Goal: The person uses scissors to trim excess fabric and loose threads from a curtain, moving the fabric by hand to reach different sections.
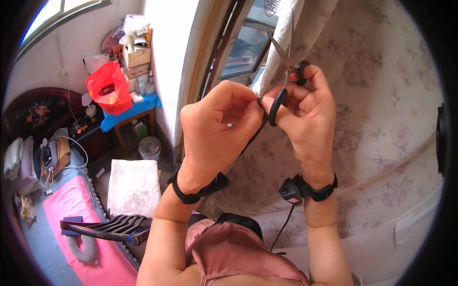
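the right hand [312, 114] is curled round the black-handled scissors [288, 62], blades parted and pointing up; just beside it the left hand [210, 124] is pinched closed at the pale edge of a flowered curtain [355, 71], what lies in its pinch too small to tell; the curtain drapes close behind the scissors, near a window [240, 52]; to the left, a red bag [109, 83] sits on a blue-covered worktop [110, 122] above a bed [71, 202]

Curved grey cushion [85, 256] on the bed [36, 238]

Room lies free leftward; scissors [289, 62] and curtain [362, 121] block rightward.
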